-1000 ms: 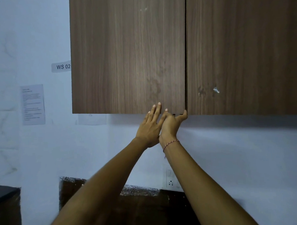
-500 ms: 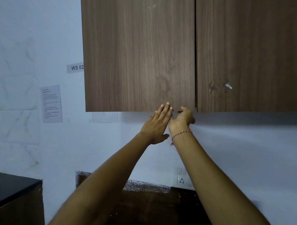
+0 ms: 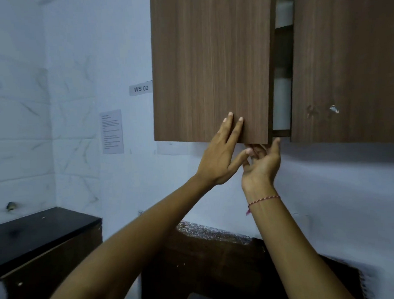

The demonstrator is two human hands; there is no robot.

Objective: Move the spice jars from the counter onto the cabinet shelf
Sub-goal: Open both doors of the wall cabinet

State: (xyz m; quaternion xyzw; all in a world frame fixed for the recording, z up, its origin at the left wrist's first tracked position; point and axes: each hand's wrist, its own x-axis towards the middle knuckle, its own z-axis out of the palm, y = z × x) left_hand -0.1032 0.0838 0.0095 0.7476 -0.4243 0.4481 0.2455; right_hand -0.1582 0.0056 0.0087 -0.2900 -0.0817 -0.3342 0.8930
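Note:
No spice jars are in view. The brown wooden left cabinet door [image 3: 210,58] stands a little ajar. Through the gap I see a white interior [image 3: 281,96] and a dark shelf board [image 3: 283,31]. My left hand [image 3: 221,155] lies flat against the lower front of this door, fingers spread and the thumb below its bottom edge. My right hand [image 3: 262,164] is under the door's bottom right corner, palm toward me, with its fingers hooked behind the edge. The right cabinet door [image 3: 345,63] is closed.
A black counter top [image 3: 37,233] juts out at the lower left. A dark speckled counter back [image 3: 206,234] runs below my arms. On the white wall hang a "WS 02" label [image 3: 141,88] and a printed paper notice [image 3: 112,131].
The left cabinet door was closed and has swung out a little, opening a gap. My view has shifted left. My left hand has slid up onto the door face.

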